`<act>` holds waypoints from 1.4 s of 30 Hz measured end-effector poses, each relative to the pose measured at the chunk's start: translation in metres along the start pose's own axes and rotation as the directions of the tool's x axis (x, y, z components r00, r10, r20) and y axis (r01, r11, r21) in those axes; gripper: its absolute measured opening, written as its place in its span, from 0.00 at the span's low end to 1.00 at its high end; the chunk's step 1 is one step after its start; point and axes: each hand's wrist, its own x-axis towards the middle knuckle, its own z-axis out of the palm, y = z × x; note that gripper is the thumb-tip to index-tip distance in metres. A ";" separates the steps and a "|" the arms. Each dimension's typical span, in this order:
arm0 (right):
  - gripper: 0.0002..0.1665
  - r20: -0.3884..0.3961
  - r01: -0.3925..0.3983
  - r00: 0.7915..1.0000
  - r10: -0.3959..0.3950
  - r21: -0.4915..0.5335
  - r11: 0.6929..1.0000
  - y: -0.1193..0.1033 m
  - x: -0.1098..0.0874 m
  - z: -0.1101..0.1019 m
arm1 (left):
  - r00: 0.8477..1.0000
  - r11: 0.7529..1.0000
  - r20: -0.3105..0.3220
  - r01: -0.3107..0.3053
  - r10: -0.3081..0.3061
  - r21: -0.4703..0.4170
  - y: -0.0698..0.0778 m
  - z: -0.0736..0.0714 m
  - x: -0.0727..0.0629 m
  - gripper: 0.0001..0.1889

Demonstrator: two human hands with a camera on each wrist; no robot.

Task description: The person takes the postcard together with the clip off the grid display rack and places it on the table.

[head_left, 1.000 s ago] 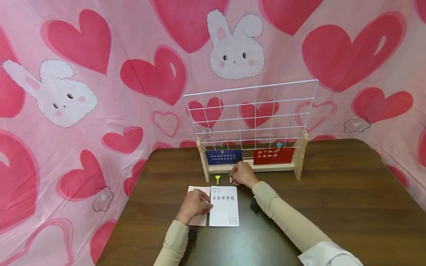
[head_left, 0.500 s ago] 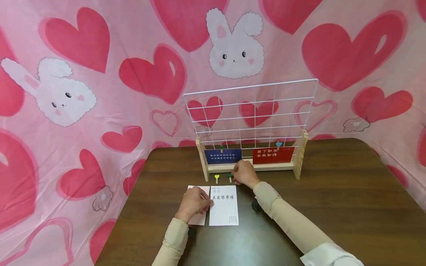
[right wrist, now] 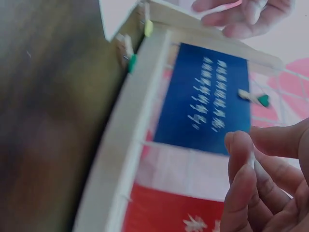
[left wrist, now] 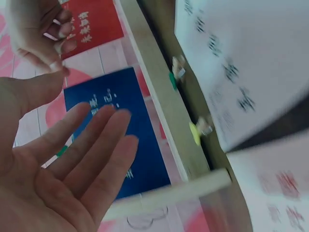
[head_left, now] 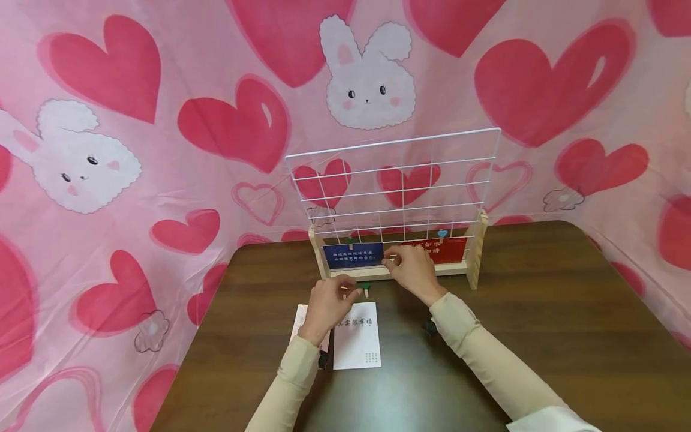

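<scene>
My left hand is raised over the cards on the table, fingers spread and nothing in them. A blue card hangs on the wire rack under a green heart clothespin. Near its right edge is my right hand, fingers loosely bent and no object visible between them; it partly covers a red card held by a blue heart clothespin. In front of the rack lie a green clothespin and a yellow one. A white card lies beside a pink card, both partly behind my left hand.
The white wire grid stands in a wooden base on the brown table. A pink curtain with hearts and rabbits hangs behind the table.
My left hand has lifted off the pink card and moved forward. My right hand has left the green clothespin and moved up and right, to the gap between the hanging cards. The head view has shifted slightly.
</scene>
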 end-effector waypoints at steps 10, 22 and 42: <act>0.10 -0.138 0.041 0.989 -0.052 -0.085 0.996 0.019 0.012 -0.050 | 0.994 0.989 -0.082 -0.078 0.068 -0.124 0.027 0.015 0.030 0.17; 0.09 -0.196 0.076 0.975 -0.103 -0.139 0.987 0.038 0.022 -0.077 | 0.991 0.980 -0.088 -0.112 0.098 -0.165 0.054 0.035 0.068 0.17; 0.12 -0.147 -0.024 0.989 -0.004 -0.188 0.982 0.059 0.014 -0.094 | 0.996 0.987 -0.063 -0.078 0.070 -0.138 0.068 0.073 0.088 0.18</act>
